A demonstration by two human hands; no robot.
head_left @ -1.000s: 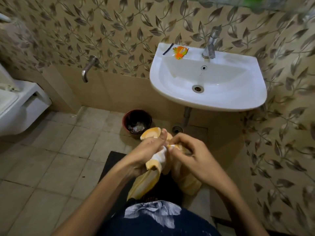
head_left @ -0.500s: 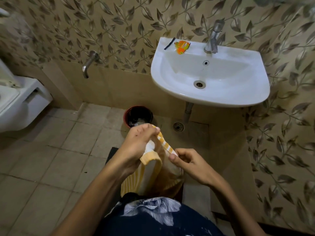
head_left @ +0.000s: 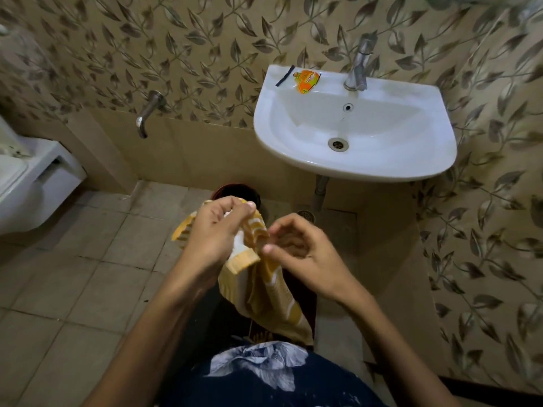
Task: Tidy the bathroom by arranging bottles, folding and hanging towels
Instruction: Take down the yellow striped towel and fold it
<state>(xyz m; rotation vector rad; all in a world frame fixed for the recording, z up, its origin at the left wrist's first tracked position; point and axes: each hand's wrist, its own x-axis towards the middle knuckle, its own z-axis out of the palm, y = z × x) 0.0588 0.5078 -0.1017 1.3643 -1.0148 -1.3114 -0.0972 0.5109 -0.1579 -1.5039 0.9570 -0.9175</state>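
Judged from how things lie, the tidying is at an early stage: the one towel in view is bunched, not folded and not hung, and no bottles plainly show, only a blurred green shape at the far top edge that cannot be made out. Far right, one white ceramic wall basin point(head_left: 296, 142) carries one steel tap point(head_left: 357, 70), one orange sachet point(head_left: 305, 81) and one thin black strip point(head_left: 284, 79) on its rim. Far left is one white toilet point(head_left: 32, 183); beyond the hands sits one dark round bin point(head_left: 235, 191), mostly hidden. Near centre, the yellow-and-white striped cloth towel point(head_left: 264, 292) hangs crumpled from the left hand point(head_left: 217, 233), whose fingers are clamped on its upper edge. The right hand point(head_left: 305, 254) is just beside it, fingers curled; whether they pinch the cloth cannot be told.
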